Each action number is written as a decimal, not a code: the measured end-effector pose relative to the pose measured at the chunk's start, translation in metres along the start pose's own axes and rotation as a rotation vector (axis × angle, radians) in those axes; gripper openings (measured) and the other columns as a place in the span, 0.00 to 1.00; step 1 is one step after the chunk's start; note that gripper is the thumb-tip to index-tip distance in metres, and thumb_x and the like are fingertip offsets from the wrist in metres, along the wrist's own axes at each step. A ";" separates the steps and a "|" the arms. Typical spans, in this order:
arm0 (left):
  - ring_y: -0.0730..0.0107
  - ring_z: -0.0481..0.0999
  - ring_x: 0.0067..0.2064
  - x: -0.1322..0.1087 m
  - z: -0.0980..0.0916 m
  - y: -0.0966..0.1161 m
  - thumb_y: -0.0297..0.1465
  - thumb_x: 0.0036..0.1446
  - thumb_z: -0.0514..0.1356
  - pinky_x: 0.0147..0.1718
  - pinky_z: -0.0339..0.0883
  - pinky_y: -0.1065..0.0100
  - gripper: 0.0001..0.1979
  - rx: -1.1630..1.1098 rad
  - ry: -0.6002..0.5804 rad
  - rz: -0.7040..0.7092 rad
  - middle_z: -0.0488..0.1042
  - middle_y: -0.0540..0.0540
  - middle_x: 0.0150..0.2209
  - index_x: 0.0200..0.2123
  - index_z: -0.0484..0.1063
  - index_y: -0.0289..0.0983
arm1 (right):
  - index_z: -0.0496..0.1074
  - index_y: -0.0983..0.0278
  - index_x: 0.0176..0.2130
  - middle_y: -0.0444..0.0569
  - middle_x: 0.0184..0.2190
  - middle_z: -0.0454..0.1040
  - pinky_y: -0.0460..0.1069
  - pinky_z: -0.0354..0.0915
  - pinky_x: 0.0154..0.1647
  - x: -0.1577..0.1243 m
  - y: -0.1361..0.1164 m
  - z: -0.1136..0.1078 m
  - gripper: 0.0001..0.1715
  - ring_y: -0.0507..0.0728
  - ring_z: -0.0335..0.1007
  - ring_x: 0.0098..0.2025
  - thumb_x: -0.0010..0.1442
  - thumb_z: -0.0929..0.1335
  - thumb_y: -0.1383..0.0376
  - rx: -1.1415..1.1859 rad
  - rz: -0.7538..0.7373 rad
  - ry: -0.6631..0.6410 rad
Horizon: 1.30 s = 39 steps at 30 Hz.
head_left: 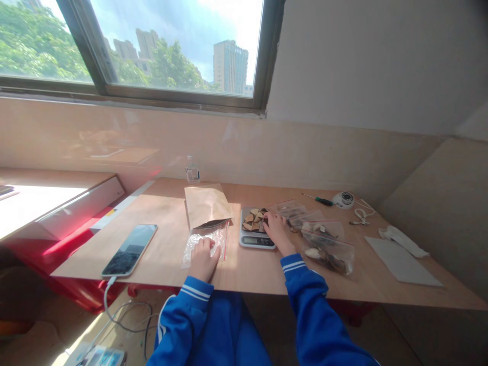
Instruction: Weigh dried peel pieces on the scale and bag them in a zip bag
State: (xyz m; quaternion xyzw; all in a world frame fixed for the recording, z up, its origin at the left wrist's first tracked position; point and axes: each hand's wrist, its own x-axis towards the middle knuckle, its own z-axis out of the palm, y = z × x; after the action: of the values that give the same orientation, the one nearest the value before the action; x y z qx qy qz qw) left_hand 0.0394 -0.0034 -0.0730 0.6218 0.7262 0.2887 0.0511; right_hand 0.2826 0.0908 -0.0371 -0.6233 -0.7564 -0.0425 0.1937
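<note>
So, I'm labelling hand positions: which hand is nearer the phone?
Left. The left hand rests on the clear bag, right of the phone; the right hand is farther that way, at the scale.

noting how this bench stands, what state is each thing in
Left hand, resting on clear bag
Right hand, touching pieces on scale
Clear bag, lying flat
Scale, loaded, reading illegible
Brown paper bag, lying flat, near end parted
Phone, face up, screen dark, cable plugged in
Filled bags, lying overlapped
Bottle, upright
Screwdriver, lying down
Dome camera, cord bunched
White sheet, lying flat
</note>
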 end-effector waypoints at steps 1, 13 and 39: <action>0.64 0.69 0.38 0.000 0.000 0.000 0.34 0.54 0.54 0.39 0.60 0.63 0.06 -0.003 -0.001 -0.002 0.69 0.46 0.34 0.33 0.65 0.37 | 0.67 0.64 0.43 0.53 0.40 0.74 0.55 0.52 0.47 0.000 0.000 0.000 0.11 0.62 0.66 0.46 0.57 0.64 0.70 -0.002 0.001 -0.002; 0.64 0.69 0.38 0.000 0.001 0.000 0.34 0.54 0.54 0.40 0.60 0.63 0.06 -0.017 -0.005 -0.005 0.69 0.47 0.34 0.32 0.65 0.37 | 0.67 0.64 0.45 0.54 0.44 0.73 0.55 0.57 0.49 0.005 0.003 0.000 0.20 0.60 0.66 0.50 0.52 0.61 0.77 0.238 0.010 0.005; 0.63 0.70 0.37 0.001 0.002 -0.002 0.34 0.55 0.54 0.38 0.60 0.63 0.06 0.016 -0.015 0.011 0.69 0.46 0.34 0.33 0.65 0.37 | 0.66 0.64 0.52 0.55 0.51 0.69 0.56 0.58 0.49 -0.026 0.064 0.003 0.25 0.64 0.61 0.51 0.53 0.66 0.68 0.113 0.027 -0.081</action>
State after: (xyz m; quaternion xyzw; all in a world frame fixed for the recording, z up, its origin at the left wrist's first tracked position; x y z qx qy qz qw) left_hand 0.0381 -0.0023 -0.0752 0.6284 0.7246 0.2785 0.0500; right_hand 0.3475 0.0821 -0.0599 -0.6227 -0.7563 0.0281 0.1986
